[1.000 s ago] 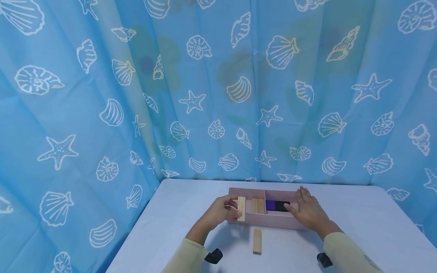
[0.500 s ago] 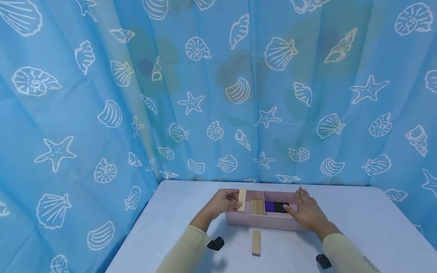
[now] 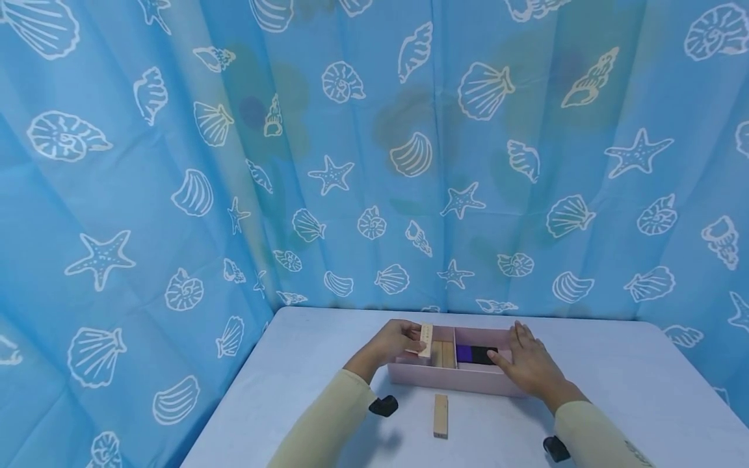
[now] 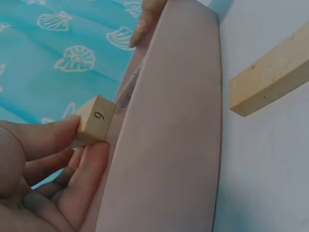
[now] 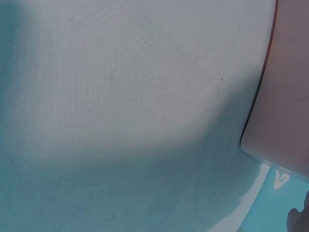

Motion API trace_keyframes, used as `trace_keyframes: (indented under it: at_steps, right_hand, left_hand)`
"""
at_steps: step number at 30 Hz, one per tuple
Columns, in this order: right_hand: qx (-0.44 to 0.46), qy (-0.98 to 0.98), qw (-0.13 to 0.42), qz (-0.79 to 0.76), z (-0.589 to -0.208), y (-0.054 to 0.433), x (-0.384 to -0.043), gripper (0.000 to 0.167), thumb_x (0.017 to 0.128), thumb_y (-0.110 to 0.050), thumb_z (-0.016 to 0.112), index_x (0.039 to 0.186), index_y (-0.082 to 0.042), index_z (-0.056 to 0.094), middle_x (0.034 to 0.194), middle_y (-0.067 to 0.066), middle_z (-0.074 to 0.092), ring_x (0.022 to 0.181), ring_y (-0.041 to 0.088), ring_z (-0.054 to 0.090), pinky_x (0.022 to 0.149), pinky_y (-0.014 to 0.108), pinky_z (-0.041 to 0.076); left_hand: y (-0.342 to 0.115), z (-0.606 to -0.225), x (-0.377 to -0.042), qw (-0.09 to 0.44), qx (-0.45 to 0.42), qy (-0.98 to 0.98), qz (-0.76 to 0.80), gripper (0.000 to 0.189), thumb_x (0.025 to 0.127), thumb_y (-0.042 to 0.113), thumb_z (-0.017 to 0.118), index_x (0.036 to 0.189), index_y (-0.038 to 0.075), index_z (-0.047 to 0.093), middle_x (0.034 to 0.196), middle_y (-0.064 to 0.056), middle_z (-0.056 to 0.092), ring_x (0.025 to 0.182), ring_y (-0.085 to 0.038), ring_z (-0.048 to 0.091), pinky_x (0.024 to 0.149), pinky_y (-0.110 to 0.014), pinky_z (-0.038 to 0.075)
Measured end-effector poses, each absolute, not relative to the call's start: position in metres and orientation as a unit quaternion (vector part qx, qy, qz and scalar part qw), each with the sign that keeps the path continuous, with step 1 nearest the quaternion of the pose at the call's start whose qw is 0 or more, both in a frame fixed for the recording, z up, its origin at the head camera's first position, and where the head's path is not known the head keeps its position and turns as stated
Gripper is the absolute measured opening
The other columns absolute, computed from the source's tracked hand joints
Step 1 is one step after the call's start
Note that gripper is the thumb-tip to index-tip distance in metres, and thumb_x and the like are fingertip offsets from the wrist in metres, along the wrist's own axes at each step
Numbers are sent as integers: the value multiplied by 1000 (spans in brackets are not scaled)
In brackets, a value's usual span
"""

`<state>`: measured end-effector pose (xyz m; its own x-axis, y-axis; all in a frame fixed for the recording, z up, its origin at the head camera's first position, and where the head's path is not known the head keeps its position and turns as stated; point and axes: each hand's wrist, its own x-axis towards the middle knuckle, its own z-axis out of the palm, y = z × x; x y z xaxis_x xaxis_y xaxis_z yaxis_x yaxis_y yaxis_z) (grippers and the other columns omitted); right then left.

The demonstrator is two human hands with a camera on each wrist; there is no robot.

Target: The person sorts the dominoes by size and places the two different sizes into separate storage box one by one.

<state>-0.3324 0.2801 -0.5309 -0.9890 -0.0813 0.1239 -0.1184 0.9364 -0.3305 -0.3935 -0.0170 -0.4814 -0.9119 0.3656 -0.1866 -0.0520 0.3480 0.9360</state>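
My left hand (image 3: pixel 389 343) pinches a wooden block (image 3: pixel 426 340) between thumb and fingers, over the left compartment of a pink divided box (image 3: pixel 456 379). In the left wrist view, the end of this held block (image 4: pixel 98 117) bears a printed digit, 6 or 9. Wooden blocks (image 3: pixel 443 355) lie side by side against the divider in that compartment. The right compartment contains a purple piece (image 3: pixel 463 353) and a black piece (image 3: pixel 483 355). My right hand (image 3: pixel 532 365) rests at the box's right end, fingers extended along it and thumb reaching over the inside.
Another wooden block (image 3: pixel 441 416) lies on the white table (image 3: pixel 281 383), in front of the box. A blue curtain (image 3: pixel 363 162) with shell prints hangs behind the table and along its left side. Black wrist devices (image 3: pixel 383 406) show below both forearms.
My left hand has carried the wooden block back and then right, from the box's front left edge to over the left compartment. The right hand has stayed at the box's right end.
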Motion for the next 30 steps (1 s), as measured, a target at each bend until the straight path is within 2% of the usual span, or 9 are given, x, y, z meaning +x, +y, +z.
trace_keyframes:
  at_steps: [5, 13, 21, 26, 30]
  right_hand:
    - [51, -982, 53, 172, -532, 280, -332, 108, 92, -73, 32, 146, 18, 13, 154, 35, 7, 142, 49, 4, 112, 62, 7]
    - [51, -983, 54, 170, -536, 282, -334, 107, 92, -73, 32, 146, 18, 14, 154, 35, 7, 141, 50, 5, 112, 62, 8]
    - [49, -982, 54, 173, -535, 282, -333, 106, 93, -72, 32, 146, 18, 13, 154, 35, 6, 141, 50, 5, 112, 62, 7]
    - [51, -982, 54, 176, -535, 279, -334, 101, 95, -66, 39, 146, 17, 15, 154, 35, 7, 141, 50, 6, 112, 62, 7]
    - [52, -982, 54, 171, -536, 277, -335, 98, 95, -63, 41, 147, 17, 16, 154, 34, 8, 142, 49, 7, 112, 61, 7]
  left_hand:
    - [-10, -482, -396, 197, 84, 819, 532, 41, 86, 0, 70, 127, 1, 61, 94, -9, 62, 80, -22, 66, 68, -34, 58]
    - [3, -488, -398, 174, 73, 868, 460, 41, 87, -1, 68, 128, -1, 60, 90, -6, 62, 76, -19, 65, 68, -34, 57]
    - [19, -499, -406, 119, 62, 923, 360, 31, 86, -2, 67, 117, 1, 67, 83, -3, 60, 72, -16, 60, 63, -30, 54]
    - [25, -503, -407, 134, 24, 919, 370, 34, 85, -4, 64, 119, 1, 65, 83, -5, 58, 74, -19, 59, 65, -33, 54]
    - [25, -509, -407, 135, 10, 916, 378, 26, 84, -6, 63, 109, 2, 65, 83, -6, 58, 74, -21, 59, 66, -35, 54]
